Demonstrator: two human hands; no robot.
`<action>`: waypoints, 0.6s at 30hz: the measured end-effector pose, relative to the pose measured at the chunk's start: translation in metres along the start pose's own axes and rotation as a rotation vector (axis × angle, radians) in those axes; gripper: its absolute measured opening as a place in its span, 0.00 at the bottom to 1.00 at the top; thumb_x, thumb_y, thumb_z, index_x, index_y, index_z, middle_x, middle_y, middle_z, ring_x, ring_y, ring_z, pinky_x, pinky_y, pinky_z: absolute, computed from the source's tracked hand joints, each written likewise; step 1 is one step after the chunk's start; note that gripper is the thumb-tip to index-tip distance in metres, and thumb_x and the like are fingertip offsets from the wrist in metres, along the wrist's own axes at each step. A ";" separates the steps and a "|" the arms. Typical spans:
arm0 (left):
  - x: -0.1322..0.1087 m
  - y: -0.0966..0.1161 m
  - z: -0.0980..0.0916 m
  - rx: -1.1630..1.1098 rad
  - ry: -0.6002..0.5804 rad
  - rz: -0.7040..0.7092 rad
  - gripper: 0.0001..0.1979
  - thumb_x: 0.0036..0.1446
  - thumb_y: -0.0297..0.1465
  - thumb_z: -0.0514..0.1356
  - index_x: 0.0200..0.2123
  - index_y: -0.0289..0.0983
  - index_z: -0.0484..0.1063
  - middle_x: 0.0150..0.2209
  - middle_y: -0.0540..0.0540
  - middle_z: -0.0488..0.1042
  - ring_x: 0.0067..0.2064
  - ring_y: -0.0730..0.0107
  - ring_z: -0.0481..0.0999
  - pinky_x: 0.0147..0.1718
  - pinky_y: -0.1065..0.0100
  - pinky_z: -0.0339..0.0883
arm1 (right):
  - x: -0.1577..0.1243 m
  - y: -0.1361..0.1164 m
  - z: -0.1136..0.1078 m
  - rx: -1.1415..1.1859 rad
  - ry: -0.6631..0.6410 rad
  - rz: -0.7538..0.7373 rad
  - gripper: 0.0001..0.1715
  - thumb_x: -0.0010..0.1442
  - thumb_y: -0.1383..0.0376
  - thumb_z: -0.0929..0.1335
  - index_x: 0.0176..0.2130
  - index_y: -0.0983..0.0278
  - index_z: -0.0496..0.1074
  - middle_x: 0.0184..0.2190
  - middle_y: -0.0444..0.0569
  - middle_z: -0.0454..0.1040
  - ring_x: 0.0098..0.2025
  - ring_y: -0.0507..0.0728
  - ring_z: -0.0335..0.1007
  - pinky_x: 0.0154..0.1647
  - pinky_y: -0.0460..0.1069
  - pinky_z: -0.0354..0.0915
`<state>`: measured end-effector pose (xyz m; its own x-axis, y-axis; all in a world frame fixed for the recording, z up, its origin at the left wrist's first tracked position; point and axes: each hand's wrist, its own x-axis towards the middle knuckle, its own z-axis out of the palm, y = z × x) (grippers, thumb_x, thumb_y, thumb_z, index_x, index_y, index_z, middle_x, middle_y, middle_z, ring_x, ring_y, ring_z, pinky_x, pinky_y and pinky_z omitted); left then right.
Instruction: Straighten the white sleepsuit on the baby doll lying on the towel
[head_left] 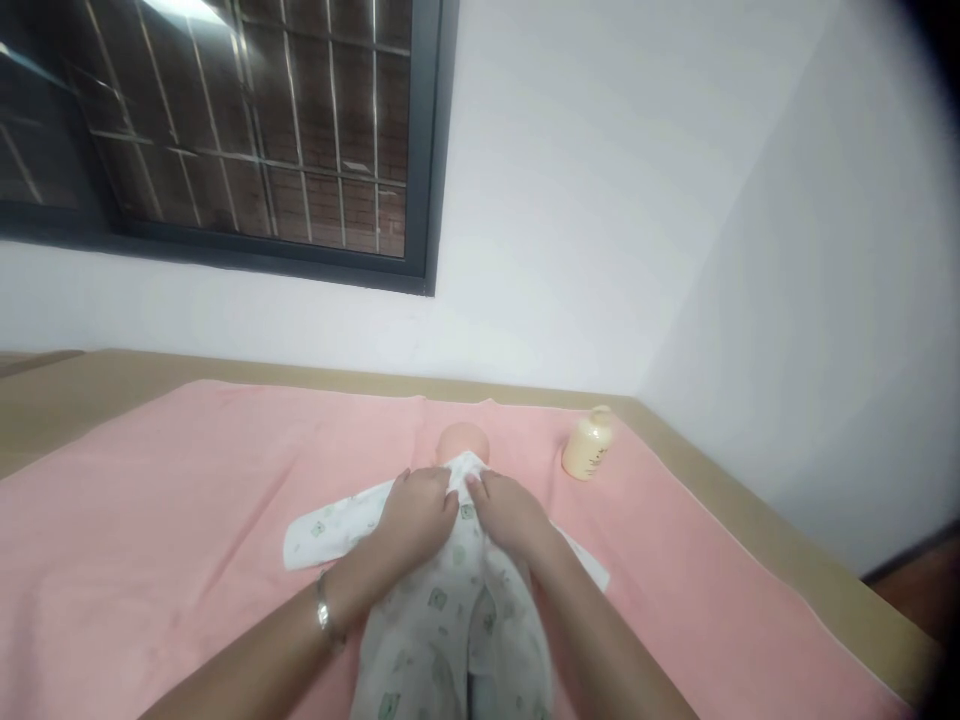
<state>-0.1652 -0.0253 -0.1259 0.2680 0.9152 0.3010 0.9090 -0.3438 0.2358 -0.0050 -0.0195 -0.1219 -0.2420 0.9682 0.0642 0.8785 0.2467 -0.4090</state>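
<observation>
A baby doll (465,441) lies on its back on a pink towel (187,520), dressed in a white patterned romper (442,620). Only the top of its head shows beyond my hands. My left hand (416,515) rests on the doll's chest at the romper's collar, fingers curled and pinching the cloth. My right hand (506,510) lies beside it, fingertips pressed on the same collar edge. The two hands almost touch at the neckline. A bracelet sits on my left wrist. One sleeve (330,530) of the romper stretches out to the left.
A small pale yellow bottle (589,445) stands on the towel right of the doll's head. The towel covers a tan table (787,545) set into a corner of white walls. A dark barred window (247,130) is above left.
</observation>
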 end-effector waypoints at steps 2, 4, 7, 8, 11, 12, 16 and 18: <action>-0.003 0.004 -0.002 0.044 0.026 0.016 0.11 0.59 0.32 0.48 0.33 0.38 0.70 0.38 0.43 0.76 0.43 0.57 0.73 0.46 0.58 0.60 | 0.007 0.007 -0.001 0.026 -0.040 0.018 0.35 0.69 0.55 0.45 0.45 0.68 0.71 0.44 0.58 0.73 0.45 0.58 0.69 0.44 0.50 0.60; -0.003 0.005 -0.003 0.048 0.021 0.003 0.12 0.59 0.33 0.48 0.32 0.38 0.70 0.36 0.43 0.76 0.41 0.57 0.74 0.44 0.59 0.60 | 0.008 0.009 -0.001 0.018 -0.062 0.026 0.33 0.69 0.58 0.46 0.45 0.68 0.71 0.44 0.58 0.73 0.46 0.58 0.69 0.45 0.50 0.60; 0.002 -0.002 -0.003 -0.020 -0.020 -0.044 0.14 0.61 0.34 0.47 0.32 0.38 0.71 0.36 0.44 0.76 0.40 0.59 0.74 0.42 0.61 0.61 | 0.000 0.001 0.002 -0.078 -0.026 0.018 0.28 0.68 0.60 0.50 0.47 0.71 0.70 0.46 0.61 0.72 0.47 0.60 0.68 0.46 0.52 0.60; 0.004 -0.006 -0.002 -0.062 -0.038 -0.058 0.15 0.62 0.35 0.46 0.34 0.39 0.72 0.37 0.44 0.77 0.41 0.60 0.74 0.42 0.62 0.62 | -0.004 -0.003 0.003 -0.118 -0.003 -0.001 0.28 0.67 0.60 0.51 0.49 0.72 0.69 0.48 0.63 0.71 0.50 0.62 0.67 0.48 0.53 0.59; 0.008 -0.014 0.003 -0.174 -0.079 -0.084 0.17 0.63 0.38 0.44 0.41 0.42 0.72 0.44 0.47 0.76 0.44 0.62 0.74 0.43 0.63 0.62 | -0.009 -0.009 0.007 -0.179 0.039 -0.060 0.28 0.66 0.61 0.52 0.52 0.75 0.67 0.52 0.66 0.68 0.55 0.65 0.61 0.53 0.54 0.56; 0.008 -0.014 0.005 -0.178 -0.084 -0.088 0.18 0.63 0.38 0.44 0.43 0.43 0.72 0.46 0.47 0.76 0.45 0.62 0.73 0.44 0.62 0.62 | -0.008 -0.008 0.007 -0.173 0.038 -0.057 0.27 0.67 0.61 0.52 0.51 0.74 0.67 0.51 0.66 0.68 0.55 0.64 0.62 0.53 0.54 0.56; 0.000 -0.006 0.009 -0.015 -0.054 -0.070 0.18 0.63 0.36 0.44 0.46 0.38 0.70 0.48 0.41 0.74 0.51 0.56 0.70 0.52 0.51 0.56 | 0.006 0.007 0.007 -0.069 -0.016 0.038 0.28 0.68 0.58 0.50 0.46 0.69 0.70 0.46 0.61 0.72 0.47 0.60 0.69 0.45 0.51 0.60; -0.005 0.001 0.009 0.080 -0.034 -0.033 0.18 0.62 0.34 0.44 0.46 0.35 0.69 0.48 0.39 0.73 0.50 0.53 0.69 0.53 0.47 0.53 | 0.012 0.016 0.007 -0.018 -0.047 0.070 0.30 0.68 0.56 0.49 0.45 0.68 0.70 0.44 0.60 0.73 0.44 0.59 0.70 0.43 0.51 0.61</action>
<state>-0.1631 -0.0283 -0.1356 0.2474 0.9327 0.2624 0.9397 -0.2970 0.1696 0.0031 -0.0037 -0.1341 -0.1986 0.9800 -0.0070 0.9010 0.1798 -0.3948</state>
